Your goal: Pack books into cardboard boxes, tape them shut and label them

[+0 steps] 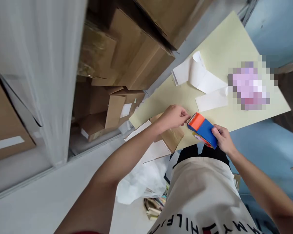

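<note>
My right hand (pixel 223 138) grips the blue body of a packing tape dispenser (pixel 206 130) with an orange front end and a toothed edge. The dispenser is tilted, and part of a tape roll shows beneath it. Just left of that toothed edge, my left hand (pixel 174 116) is closed in a pinch; whatever lies between its fingertips is too small to make out. Under my left forearm is an opened cardboard box (pixel 174 136) with brown and white flaps, at the edge of the pale yellow table (pixel 236 42).
White paper sheets (pixel 207 78), one curled, lie beyond my hands. A blurred-out pinkish item (pixel 249 86) sits on the table's right part. Cardboard boxes (pixel 134 48) fill the shelves at left, behind a grey post (pixel 39 81). A white plastic bag (pixel 141 182) is on the floor.
</note>
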A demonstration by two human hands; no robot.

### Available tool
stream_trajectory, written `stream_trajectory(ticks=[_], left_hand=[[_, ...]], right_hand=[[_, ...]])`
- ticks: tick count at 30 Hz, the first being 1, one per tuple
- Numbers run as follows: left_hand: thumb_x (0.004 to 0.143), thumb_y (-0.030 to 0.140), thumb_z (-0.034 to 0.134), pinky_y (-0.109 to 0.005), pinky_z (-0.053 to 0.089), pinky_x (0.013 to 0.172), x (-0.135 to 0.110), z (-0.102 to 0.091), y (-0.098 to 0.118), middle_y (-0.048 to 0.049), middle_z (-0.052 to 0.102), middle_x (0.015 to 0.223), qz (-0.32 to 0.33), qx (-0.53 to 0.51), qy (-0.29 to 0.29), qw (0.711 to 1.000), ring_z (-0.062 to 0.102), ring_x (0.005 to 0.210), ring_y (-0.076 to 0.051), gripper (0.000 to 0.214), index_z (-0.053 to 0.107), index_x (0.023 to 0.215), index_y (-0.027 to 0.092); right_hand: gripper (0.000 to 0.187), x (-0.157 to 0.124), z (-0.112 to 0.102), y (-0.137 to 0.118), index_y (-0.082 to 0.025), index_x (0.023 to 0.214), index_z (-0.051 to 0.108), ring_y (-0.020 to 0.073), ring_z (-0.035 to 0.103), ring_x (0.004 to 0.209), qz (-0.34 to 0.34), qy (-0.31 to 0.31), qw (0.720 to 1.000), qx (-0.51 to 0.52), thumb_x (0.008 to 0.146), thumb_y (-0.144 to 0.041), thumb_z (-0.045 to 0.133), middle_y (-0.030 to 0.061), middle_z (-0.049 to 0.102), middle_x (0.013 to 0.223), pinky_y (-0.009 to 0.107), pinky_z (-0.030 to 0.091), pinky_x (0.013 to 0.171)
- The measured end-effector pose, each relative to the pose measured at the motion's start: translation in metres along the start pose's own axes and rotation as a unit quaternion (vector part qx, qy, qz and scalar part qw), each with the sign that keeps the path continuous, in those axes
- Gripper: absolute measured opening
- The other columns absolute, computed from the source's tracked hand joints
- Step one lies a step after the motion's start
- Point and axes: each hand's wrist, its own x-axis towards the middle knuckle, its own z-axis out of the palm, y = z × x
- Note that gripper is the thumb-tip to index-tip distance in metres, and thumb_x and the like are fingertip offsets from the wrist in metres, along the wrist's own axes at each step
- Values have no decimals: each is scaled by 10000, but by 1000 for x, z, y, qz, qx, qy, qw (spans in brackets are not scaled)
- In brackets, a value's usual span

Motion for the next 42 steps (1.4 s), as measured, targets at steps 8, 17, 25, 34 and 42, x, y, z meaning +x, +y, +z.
stream_trajectory(ticks=[8, 17, 25, 34, 42], left_hand=[[744, 235, 642, -284, 454, 637, 23, -10, -54, -9, 575, 508, -81, 341, -100, 931, 618, 605, -183, 234, 632, 515, 190], [860, 114, 469, -440, 506, 797, 4, 14, -75, -162, 687, 769, -33, 481, -149, 863, 671, 917, -326, 279, 722, 746, 134], [862, 488, 575, -547, 321, 1112, -24, -3, -96, -122, 512, 1469, 50, 359, -143, 921, 323, 1446, -407, 646, 492, 1437, 204], [707, 611, 678, -471, 335, 1143, -53, -1, -140, -81, 669, 1297, 116, 181, -158, 964, 529, 1326, -352, 565, 696, 1144, 253], [678, 717, 662, -431, 418, 1100, -53, -53, -165, -24, 619, 1396, 75, 282, -47, 955, 563, 1297, -314, 836, 558, 1397, 304]], right_hand=[[659, -16, 37, 76, -173, 593, 625, 124, 433, 492, 184, -83, 973, 110, 677, -825, 588, 4, 550, 523, 260, 336, 461], [627, -24, 93, 102, -176, 618, 620, 127, 419, 522, 202, -86, 968, 119, 737, -788, 547, 3, 524, 546, 251, 328, 463], [614, -28, 102, 108, -180, 606, 606, 114, 384, 508, 203, -65, 971, 109, 732, -780, 565, -11, 491, 530, 252, 301, 457], [715, -19, 100, 99, -152, 656, 670, 135, 487, 510, 253, -122, 946, 160, 654, -861, 580, 17, 608, 556, 273, 379, 501], [521, 47, 119, 43, -230, 878, 727, 262, 708, 856, 216, -103, 939, 248, 757, -727, 623, 47, 767, 862, 383, 574, 806]])
